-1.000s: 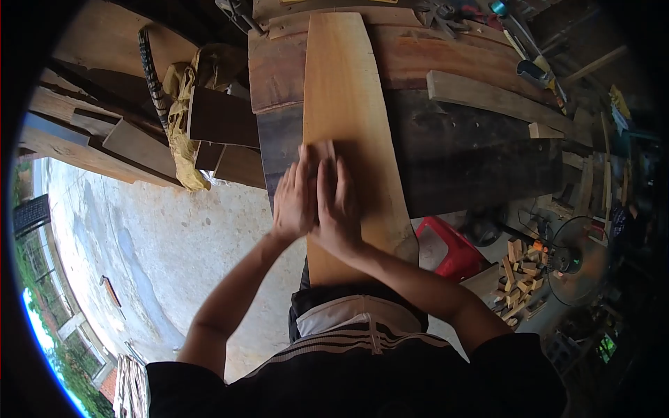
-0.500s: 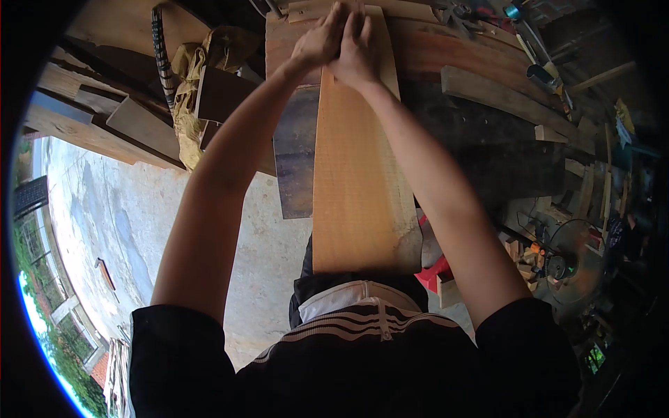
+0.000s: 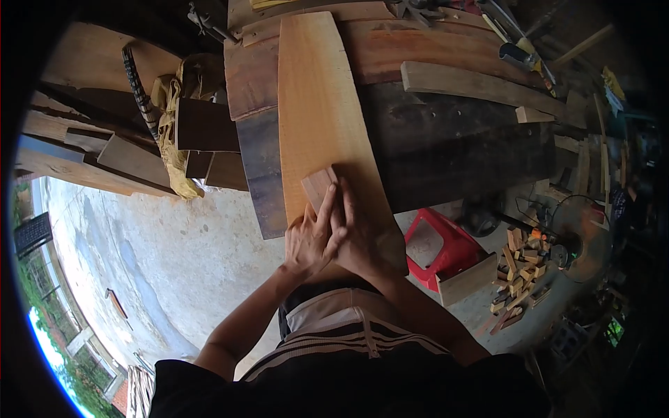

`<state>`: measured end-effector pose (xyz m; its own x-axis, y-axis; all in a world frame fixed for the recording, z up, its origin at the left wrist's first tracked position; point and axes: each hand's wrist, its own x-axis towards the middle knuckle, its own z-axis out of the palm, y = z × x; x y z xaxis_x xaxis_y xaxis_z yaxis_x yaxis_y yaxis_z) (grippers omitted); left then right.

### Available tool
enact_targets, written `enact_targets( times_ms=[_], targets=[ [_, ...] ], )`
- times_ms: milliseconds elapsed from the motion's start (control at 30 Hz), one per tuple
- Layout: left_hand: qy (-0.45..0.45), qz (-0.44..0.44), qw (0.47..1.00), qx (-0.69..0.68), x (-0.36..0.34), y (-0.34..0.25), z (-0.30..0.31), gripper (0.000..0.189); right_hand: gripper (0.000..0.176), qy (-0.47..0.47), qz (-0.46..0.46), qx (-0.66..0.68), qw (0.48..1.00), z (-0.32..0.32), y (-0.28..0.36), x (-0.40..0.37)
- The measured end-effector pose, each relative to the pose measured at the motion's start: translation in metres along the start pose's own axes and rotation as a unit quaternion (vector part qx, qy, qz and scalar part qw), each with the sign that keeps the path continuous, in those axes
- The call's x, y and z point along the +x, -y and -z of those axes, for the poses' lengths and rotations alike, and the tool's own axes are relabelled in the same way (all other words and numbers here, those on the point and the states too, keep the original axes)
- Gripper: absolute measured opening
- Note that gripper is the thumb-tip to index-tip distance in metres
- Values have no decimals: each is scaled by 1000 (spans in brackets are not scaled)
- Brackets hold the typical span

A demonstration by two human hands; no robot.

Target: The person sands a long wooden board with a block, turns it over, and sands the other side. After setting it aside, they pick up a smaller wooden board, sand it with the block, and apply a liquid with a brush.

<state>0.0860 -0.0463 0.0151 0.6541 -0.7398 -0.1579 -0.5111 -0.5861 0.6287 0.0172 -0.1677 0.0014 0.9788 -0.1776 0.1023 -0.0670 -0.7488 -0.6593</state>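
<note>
A long pale wooden plank [image 3: 317, 104] lies lengthwise on a dark workbench [image 3: 460, 150], its near end against my body. A small wooden block [image 3: 317, 187] rests on the plank near that end. My left hand [image 3: 310, 240] and my right hand [image 3: 366, 237] are pressed side by side on the block, fingers over its back edge, holding it flat against the plank.
Wood offcuts [image 3: 132, 157] and a yellow rag [image 3: 167, 118] lie to the left of the bench. Hand tools [image 3: 516, 49] and a curved batten [image 3: 474, 83] sit at the far right. A red plastic stool [image 3: 442, 244], scrap blocks [image 3: 519, 275] and a fan [image 3: 582, 237] stand on the floor.
Both hands pushed the block from mid-plank out to the far end, then drew it back along the plank to the near end by my body.
</note>
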Motion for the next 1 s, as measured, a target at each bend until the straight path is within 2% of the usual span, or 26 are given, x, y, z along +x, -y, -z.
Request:
enact_targets(
  times_ms=[33,67,100,133,200,233,267,333,367,400,467,500,533,567,600,633,667,700,733,767,800,867,900,967,1000],
  targets=[
    [-43,0,999,5,19,2,3,75,70,-25,-16,7,1000,-2,-4,20],
    [-14,21,999,30,43,4,16,75,70,-48,-32,12,998,-3,-9,42],
    [15,43,998,51,70,5,31,75,74,-97,-17,20,995,-3,-10,70],
    [-9,37,997,70,100,11,39,74,77,-143,-1,28,989,-3,-12,102],
    [-65,15,992,106,166,37,49,69,83,-205,47,-37,977,-12,-40,162],
    [-68,18,995,76,203,45,61,69,78,-250,93,-77,961,-19,-58,199],
    [-57,18,996,67,236,45,79,67,85,-184,87,-62,977,-18,-73,232],
    [-67,2,994,81,294,51,102,65,74,-215,128,-103,963,-6,-88,299],
    [-7,72,994,82,310,35,122,65,74,-217,131,-106,962,-7,-91,309],
    [-14,69,994,81,324,42,120,65,71,-201,110,-96,969,-6,-91,319],
    [-63,-2,992,108,357,78,93,65,66,-169,68,-73,980,-1,-86,326],
    [-137,-101,985,7,379,117,63,67,64,-156,48,-60,985,2,-79,325],
    [-22,68,996,50,305,45,107,68,59,-217,84,-212,949,-5,-73,309],
    [-73,-32,997,-14,301,74,76,68,68,-192,86,-155,965,-2,-66,282],
    [-56,38,992,111,261,53,76,68,79,-162,87,-98,978,-1,-59,248],
    [-74,-1,996,46,236,64,49,70,74,-208,91,-126,966,-10,-58,214],
    [-68,13,997,19,188,44,44,77,69,-256,95,-152,950,-17,-52,181],
    [-87,-25,996,-8,148,40,24,79,71,-253,75,-147,953,-12,-27,135],
    [-70,3,997,12,107,37,5,79,72,-181,28,-74,980,-16,-17,96],
    [-47,17,999,17,63,21,-2,79,72,-146,-13,-74,986,-20,-6,55],
    [-14,78,997,-19,22,1,-1,81,72,-89,-45,-71,993,-20,4,18],
    [-59,20,998,2,-35,-3,-23,83,73,-39,-26,23,999,-26,18,-33],
    [-60,21,998,2,-50,-10,-25,83,73,-4,-12,48,999,-23,25,-47],
    [18,148,988,-32,-58,-16,-18,83,73,0,-21,72,997,-21,28,-45],
    [20,151,988,-29,-52,-12,-14,83,73,3,-43,94,995,-23,28,-40]
  ],
)
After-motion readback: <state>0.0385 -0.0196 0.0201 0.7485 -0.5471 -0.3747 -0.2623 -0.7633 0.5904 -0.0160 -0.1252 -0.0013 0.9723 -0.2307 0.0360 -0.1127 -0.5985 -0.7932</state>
